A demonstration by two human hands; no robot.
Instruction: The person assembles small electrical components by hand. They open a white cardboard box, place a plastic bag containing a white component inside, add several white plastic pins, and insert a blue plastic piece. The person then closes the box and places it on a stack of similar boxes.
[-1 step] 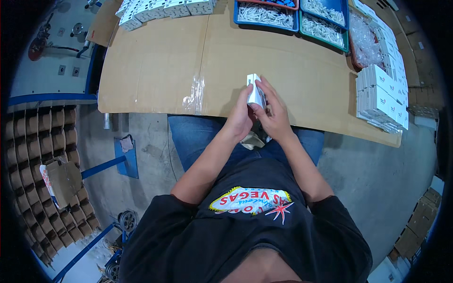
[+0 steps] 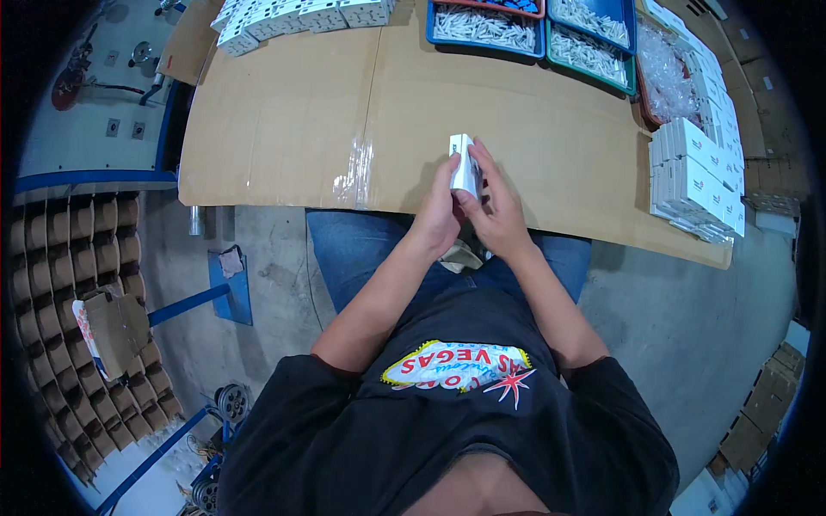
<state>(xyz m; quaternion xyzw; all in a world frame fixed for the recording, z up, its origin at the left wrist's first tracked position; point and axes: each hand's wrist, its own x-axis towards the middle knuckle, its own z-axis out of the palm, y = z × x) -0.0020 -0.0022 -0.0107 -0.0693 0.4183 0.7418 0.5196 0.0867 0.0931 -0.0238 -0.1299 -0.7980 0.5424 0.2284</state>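
Observation:
A small white box (image 2: 465, 168) is held upright between my two hands, over the front part of the cardboard-covered table (image 2: 284, 129). My left hand (image 2: 440, 206) grips its left side, with the thumb along the edge. From the right, my right hand (image 2: 496, 202) closes on the same box, its fingers over the far end and the thumb at the near end. The box's right face is mostly covered by my fingers.
Stacked white boxes (image 2: 697, 181) stand at the table's right edge, and more white boxes (image 2: 301, 15) at the far left. Trays (image 2: 486, 53) of small white pieces and a bin of clear plastic bags (image 2: 667, 77) line the back. A partitioned cardboard rack (image 2: 77, 249) is left.
The white box and my right hand have shifted very slightly to the left. My left hand has hardly moved.

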